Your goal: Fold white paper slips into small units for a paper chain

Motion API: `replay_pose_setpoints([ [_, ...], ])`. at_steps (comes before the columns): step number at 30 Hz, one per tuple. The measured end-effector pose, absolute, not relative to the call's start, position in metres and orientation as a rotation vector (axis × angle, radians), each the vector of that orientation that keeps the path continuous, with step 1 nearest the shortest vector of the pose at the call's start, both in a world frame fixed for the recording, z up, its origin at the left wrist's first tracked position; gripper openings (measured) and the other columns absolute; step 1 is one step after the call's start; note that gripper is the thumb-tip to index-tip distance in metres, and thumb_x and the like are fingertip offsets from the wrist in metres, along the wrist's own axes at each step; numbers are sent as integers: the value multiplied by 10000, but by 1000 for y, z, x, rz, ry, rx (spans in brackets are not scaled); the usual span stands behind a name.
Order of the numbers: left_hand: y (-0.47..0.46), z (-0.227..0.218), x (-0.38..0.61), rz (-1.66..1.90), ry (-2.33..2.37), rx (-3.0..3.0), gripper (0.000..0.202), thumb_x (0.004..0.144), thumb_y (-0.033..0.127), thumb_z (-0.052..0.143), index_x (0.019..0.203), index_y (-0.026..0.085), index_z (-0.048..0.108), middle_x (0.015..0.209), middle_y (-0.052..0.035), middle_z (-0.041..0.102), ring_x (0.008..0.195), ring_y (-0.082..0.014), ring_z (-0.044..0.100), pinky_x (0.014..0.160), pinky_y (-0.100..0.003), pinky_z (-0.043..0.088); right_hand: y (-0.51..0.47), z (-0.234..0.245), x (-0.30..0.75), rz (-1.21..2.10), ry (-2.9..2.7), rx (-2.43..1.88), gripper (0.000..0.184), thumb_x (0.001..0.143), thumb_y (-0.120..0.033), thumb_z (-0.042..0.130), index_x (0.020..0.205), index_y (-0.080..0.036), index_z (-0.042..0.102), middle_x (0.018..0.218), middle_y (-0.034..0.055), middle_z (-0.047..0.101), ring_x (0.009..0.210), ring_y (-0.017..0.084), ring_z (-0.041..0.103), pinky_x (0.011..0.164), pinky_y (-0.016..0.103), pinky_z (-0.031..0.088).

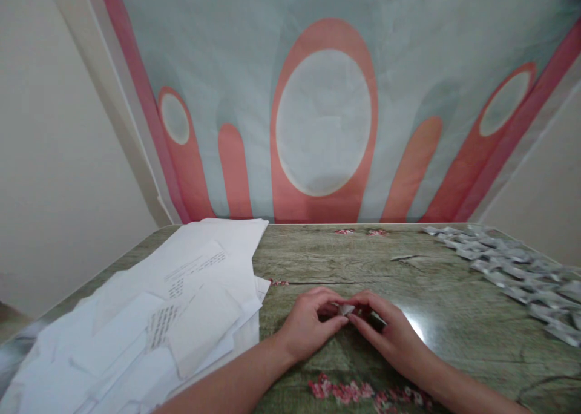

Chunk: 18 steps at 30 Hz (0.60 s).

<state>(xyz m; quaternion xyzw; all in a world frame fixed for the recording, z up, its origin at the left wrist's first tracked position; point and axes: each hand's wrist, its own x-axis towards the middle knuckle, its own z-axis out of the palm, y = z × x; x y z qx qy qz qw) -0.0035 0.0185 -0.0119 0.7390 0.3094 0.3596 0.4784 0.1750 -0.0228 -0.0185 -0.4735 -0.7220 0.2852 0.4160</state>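
Observation:
Between the fingertips of both hands is a small folded piece of paper, pale and mostly covered by the fingers. My left hand pinches it from the left, thumb below and fingers above. From the other side my right hand grips it between thumb and fingers. Both hands are just above the wood-patterned table, near its front. How the paper is folded is too small to make out.
A big heap of loose white sheets, some printed, covers the table's left side. Along the right edge lie rows of many folded grey-white paper pieces. A wall hanging with red arches and pale ovals rises behind the table.

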Motion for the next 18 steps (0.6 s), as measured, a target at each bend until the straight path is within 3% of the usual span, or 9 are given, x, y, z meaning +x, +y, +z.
replay_pose_setpoints([
  [10, 14, -11, -1, 927, 799, 1834, 197, 765, 118, 588, 950, 141, 654, 963, -65, 600, 826, -156, 621, 746, -254, 522, -21, -21, 178, 648, -1810, -1168, 141, 843, -172, 510, 932, -217, 610, 840, 23, 631, 758, 158, 587, 699, 270, 459],
  [18, 13, -8, -3, 887, 897, 2091, 285, 718, 65, 610, 958, 202, 676, 958, -20, 665, 909, -156, 596, 872, -263, 441, -16, -28, 182, 468, -1936, -1104, 245, 812, -83, 484, 933, -231, 637, 844, 33, 632, 793, 163, 598, 703, 274, 474],
])
